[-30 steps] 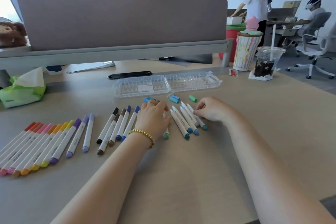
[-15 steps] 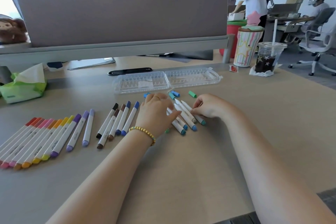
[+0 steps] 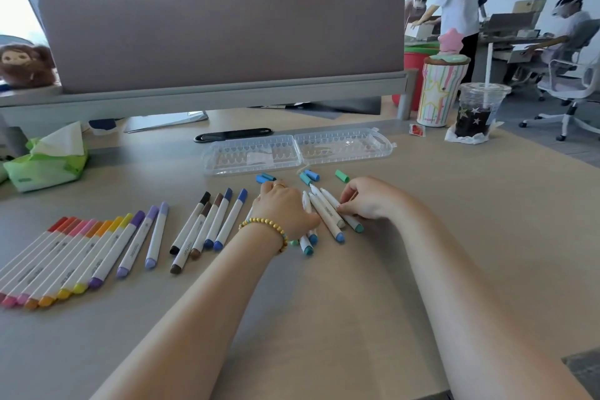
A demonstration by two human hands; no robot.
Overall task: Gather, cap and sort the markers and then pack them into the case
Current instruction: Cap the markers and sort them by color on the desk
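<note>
The clear plastic marker case (image 3: pixel 297 153) lies opened flat on the tan desk (image 3: pixel 454 221), both halves bare. Just in front of it sit loose caps: a blue cap (image 3: pixel 265 178), a pair of teal and blue caps (image 3: pixel 309 176) and a green cap (image 3: pixel 342 176). Nearer the person than those caps, both hands work a cluster of white-barrelled blue and green markers (image 3: pixel 326 216) lying uncapped, tips toward the case. The left hand (image 3: pixel 285 209), a beaded bracelet on its wrist, lies over the cluster's left side with fingers bent down on the barrels; whether it actually grasps one is hard to tell from here. The right hand (image 3: pixel 368 200) pinches the rightmost marker's barrel between thumb and fingertips. Left of the case and closer to the person, five capped markers in black, brown and blue (image 3: pixel 207 224) lie side by side, and beyond them a fanned row of capped red-to-purple markers (image 3: pixel 81 256).
</note>
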